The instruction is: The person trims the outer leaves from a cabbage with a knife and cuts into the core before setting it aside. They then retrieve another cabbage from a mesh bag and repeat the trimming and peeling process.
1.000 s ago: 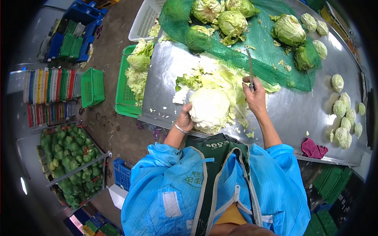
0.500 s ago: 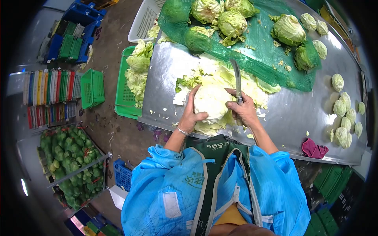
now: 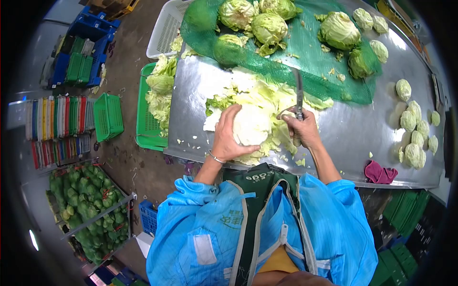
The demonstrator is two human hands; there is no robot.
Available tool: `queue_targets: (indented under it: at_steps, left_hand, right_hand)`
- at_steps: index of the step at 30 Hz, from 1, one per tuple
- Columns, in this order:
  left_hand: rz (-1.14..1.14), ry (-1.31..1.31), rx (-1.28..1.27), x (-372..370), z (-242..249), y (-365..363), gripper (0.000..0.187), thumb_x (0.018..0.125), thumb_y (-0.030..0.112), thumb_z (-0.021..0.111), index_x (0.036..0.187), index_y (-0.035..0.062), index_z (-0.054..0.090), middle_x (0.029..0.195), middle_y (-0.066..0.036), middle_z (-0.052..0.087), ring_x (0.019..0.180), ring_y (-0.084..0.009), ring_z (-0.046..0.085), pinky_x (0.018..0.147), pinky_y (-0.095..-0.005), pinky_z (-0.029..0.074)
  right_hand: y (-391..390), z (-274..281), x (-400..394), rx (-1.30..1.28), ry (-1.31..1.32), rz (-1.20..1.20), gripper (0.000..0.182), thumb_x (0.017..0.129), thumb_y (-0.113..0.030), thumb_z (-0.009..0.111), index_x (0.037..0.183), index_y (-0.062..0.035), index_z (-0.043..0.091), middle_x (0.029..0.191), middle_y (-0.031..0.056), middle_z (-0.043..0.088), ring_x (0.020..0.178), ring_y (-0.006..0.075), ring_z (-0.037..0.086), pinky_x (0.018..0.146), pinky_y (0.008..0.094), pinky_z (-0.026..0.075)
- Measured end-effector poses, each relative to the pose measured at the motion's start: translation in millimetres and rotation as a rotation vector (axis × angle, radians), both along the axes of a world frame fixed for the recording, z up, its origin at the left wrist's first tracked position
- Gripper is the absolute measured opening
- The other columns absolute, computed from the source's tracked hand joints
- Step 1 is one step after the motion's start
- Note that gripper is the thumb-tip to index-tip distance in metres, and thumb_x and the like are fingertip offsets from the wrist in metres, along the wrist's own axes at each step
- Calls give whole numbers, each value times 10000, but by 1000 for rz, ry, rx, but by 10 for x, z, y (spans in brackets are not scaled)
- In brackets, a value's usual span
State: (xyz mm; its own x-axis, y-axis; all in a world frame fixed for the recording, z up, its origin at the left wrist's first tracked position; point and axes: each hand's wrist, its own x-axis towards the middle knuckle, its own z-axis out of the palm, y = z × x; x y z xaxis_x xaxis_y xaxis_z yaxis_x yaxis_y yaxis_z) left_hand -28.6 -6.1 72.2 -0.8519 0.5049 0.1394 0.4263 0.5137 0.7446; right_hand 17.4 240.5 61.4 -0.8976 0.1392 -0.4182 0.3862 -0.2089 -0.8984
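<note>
A pale, trimmed cabbage rests on loose leaves near the table's front edge. My left hand cups its left side, thumb along the bottom and fingers over the top. Just right of the cabbage, my right hand is closed round the handle of a curved knife. The blade points away from me, apart from the cabbage. Cut cabbage leaves lie spread behind and beneath the head. Part of the knife handle is hidden by my fingers.
Several untrimmed cabbages sit on green netting at the table's back. Small trimmed heads and a maroon cloth lie at right on the metal table. A green crate of leaves stands left; a cage of green produce is lower left.
My right hand has drawn away from the cabbage to the right, taking the knife with it. My left hand has shifted left and its fingers cover more of the cabbage. The camera view has moved slightly.
</note>
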Motion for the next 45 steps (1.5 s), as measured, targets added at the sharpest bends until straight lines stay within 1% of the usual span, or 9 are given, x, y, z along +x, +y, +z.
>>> queue_targets:
  at_steps: [9, 16, 19, 20, 24, 29, 32, 37, 45]
  left_hand:
    - [-88, 11, 28, -51, 33, 84, 1024, 464, 391, 880, 1297, 7, 426, 1325, -230, 432, 1232, -406, 434, 1028, -475, 369]
    - [-115, 183, -293, -198, 61, 138, 1015, 444, 409, 875, 1301, 63, 457, 1350, -176, 446, 1220, -367, 448, 925, -480, 393]
    - [-129, 242, -338, -263, 44, 216, 1009, 451, 419, 870, 1302, 65, 459, 1348, -180, 447, 1215, -370, 451, 933, -481, 385]
    - [-170, 246, -316, -275, 60, 276, 1010, 458, 421, 867, 1311, 68, 456, 1348, -183, 447, 1207, -370, 458, 939, -476, 380]
    - [-317, 256, -311, -242, 161, 610, 1067, 438, 443, 865, 1333, 50, 436, 1344, -175, 458, 1225, -350, 462, 955, -455, 387]
    - [-419, 227, -291, -340, 32, 890, 1064, 452, 379, 874, 1337, 6, 417, 1322, -211, 461, 1189, -384, 471, 957, -461, 398]
    - [-324, -60, 0, -494, -206, 998, 1023, 526, 350, 868, 1351, -10, 382, 1303, -210, 481, 1197, -364, 484, 1025, -437, 391]
    - [-108, -1393, 881, -456, -254, 1417, 786, 856, 615, 487, 1446, 122, 321, 1429, -150, 425, 1281, -349, 440, 1077, -512, 352]
    - [-109, -1571, 943, -129, -365, 2143, 827, 833, 668, 510, 1416, 99, 373, 1404, -130, 465, 1252, -322, 484, 1055, -487, 391]
  right_hand:
    - [-286, -22, -77, 188, 231, 190, 495, 800, -224, 743, 1224, -28, 579, 1013, 55, 635, 776, 100, 565, 706, 255, 483]
    - [-330, 273, 253, -237, 254, 217, 220, 824, -157, 689, 964, -11, 602, 808, 43, 566, 723, 100, 509, 658, 268, 435]
    - [-39, 586, 244, -120, -95, 179, 306, 816, -230, 726, 991, -13, 601, 807, 41, 556, 720, 89, 495, 645, 260, 422]
    - [15, 451, 156, 130, -44, 171, 461, 802, -224, 746, 1174, -18, 569, 852, 98, 594, 766, 111, 548, 621, 273, 439]
    - [-215, -204, 75, 613, 483, -122, 349, 778, -210, 745, 997, 7, 582, 785, 139, 579, 702, 232, 562, 629, 348, 455]
    - [-51, 167, 438, 101, 364, 23, 144, 782, -105, 677, 876, -9, 626, 705, 79, 596, 630, 158, 592, 563, 318, 468]
    - [365, 366, 724, -110, 30, -61, 239, 810, -185, 712, 963, -13, 646, 687, 37, 600, 496, 88, 526, 436, 244, 427]
    - [824, -223, 957, -179, 52, -563, 394, 839, -256, 721, 1110, 6, 607, 747, 34, 604, 463, 65, 487, 407, 223, 411]
    - [1179, 161, 783, -146, 180, -494, 614, 768, -254, 793, 1263, -2, 534, 961, 82, 631, 721, 118, 608, 634, 240, 505]
